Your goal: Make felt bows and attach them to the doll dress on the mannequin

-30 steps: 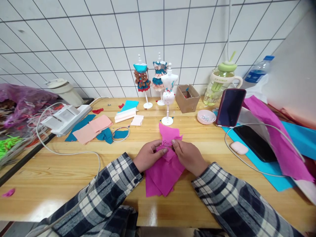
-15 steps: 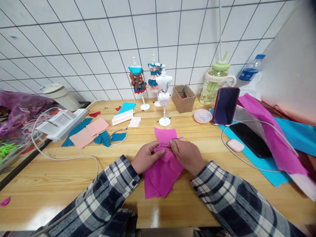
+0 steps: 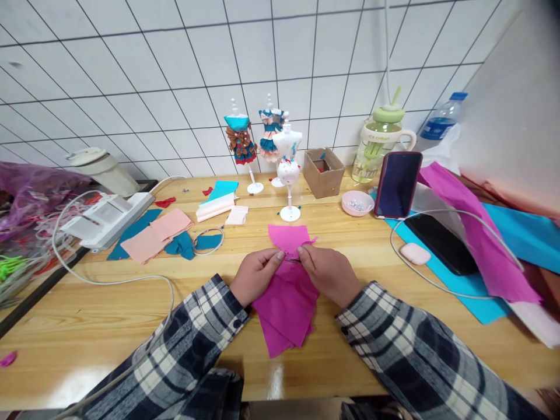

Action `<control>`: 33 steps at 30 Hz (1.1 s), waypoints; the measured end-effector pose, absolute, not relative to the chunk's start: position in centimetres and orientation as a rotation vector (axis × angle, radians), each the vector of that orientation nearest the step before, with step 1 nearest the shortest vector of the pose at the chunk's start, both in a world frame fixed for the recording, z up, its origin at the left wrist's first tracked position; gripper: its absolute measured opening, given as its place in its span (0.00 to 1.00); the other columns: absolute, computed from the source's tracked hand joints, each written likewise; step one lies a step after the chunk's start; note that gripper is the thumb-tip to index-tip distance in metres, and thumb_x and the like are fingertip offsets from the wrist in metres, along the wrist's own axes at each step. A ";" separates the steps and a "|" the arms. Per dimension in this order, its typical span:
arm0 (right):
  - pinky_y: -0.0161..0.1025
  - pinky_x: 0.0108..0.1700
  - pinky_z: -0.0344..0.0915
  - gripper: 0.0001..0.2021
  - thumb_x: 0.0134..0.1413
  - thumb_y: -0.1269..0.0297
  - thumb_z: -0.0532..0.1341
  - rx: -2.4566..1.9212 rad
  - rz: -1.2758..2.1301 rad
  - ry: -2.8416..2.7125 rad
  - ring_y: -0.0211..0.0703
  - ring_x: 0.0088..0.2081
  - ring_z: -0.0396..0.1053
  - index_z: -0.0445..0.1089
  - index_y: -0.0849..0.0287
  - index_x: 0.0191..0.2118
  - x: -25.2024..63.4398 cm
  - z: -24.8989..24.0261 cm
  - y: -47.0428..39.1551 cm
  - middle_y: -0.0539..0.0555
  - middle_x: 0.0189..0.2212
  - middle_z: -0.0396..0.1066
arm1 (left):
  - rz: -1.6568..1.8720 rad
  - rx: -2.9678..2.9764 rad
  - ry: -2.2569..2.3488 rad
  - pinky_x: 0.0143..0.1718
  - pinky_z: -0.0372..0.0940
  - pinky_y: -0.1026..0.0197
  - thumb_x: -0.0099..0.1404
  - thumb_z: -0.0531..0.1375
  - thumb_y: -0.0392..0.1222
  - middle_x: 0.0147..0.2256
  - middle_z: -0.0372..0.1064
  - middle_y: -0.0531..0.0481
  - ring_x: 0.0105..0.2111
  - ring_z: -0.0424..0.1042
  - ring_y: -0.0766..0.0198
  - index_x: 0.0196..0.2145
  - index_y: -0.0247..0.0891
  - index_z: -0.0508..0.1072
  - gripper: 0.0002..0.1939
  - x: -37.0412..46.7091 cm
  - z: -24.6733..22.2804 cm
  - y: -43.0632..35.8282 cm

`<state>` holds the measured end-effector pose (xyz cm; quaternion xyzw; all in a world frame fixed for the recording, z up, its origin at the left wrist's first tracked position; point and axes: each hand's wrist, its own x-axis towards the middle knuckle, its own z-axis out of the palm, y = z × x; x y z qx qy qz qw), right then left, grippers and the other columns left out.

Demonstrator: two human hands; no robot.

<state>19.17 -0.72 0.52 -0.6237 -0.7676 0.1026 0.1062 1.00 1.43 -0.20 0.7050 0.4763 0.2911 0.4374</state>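
Note:
Magenta cloth (image 3: 286, 309) hangs in folds between my two hands, its lower layers spreading down over the table and a paler flap standing above my fingers. My left hand (image 3: 256, 275) is closed, with thumb and fingers pinching the gathered part of the cloth. On the other side my right hand (image 3: 332, 275) also pinches the cloth, its thumb close to the left fingertips. A thin dark sliver (image 3: 294, 261), too small to name surely, shows between the fingertips. Just beyond the cloth stands a bare white mini dress form (image 3: 289, 166).
Two dressed mini forms (image 3: 240, 140) stand behind, near a cardboard box (image 3: 324, 175). A pink bowl (image 3: 357, 204) of small beads and a propped phone (image 3: 397, 185) are right of them. Left lie peach cloth (image 3: 157, 233) and a power strip (image 3: 107, 221); a white cable crosses the left forearm.
My left fingers have drawn closer together on the cloth, with the thumb shifted up and left. The hanging lower cloth has swung slightly and its folds changed. The view has shifted slightly.

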 end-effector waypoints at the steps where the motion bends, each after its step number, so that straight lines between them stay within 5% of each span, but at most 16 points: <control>1: 0.37 0.29 0.45 0.22 0.67 0.55 0.37 -1.824 0.312 -2.266 0.41 0.32 0.69 0.65 0.55 0.35 19.2 0.5 -0.7 0.52 0.30 0.73 | 0.724 1.752 1.170 0.41 0.63 0.62 0.65 0.53 0.53 0.33 0.75 0.51 0.36 0.71 0.58 0.36 0.37 0.77 0.18 1.0 -0.2 1.4; 17: 0.37 0.28 0.44 0.21 0.67 0.56 0.38 -1.808 0.289 -2.261 0.40 0.30 0.68 0.65 0.53 0.34 19.3 0.2 -0.7 0.50 0.29 0.73 | 0.757 1.601 0.925 0.45 0.65 0.59 0.59 0.61 0.46 0.40 0.75 0.46 0.40 0.72 0.57 0.46 0.37 0.74 0.18 1.0 -1.4 1.5; 33: 0.36 0.29 0.47 0.20 0.66 0.55 0.39 -1.819 0.331 -2.223 0.40 0.31 0.69 0.65 0.55 0.36 19.0 0.0 -0.8 0.51 0.29 0.73 | 0.778 1.636 0.944 0.45 0.65 0.59 0.59 0.61 0.43 0.41 0.75 0.47 0.40 0.73 0.58 0.47 0.37 0.74 0.18 1.3 -1.8 1.5</control>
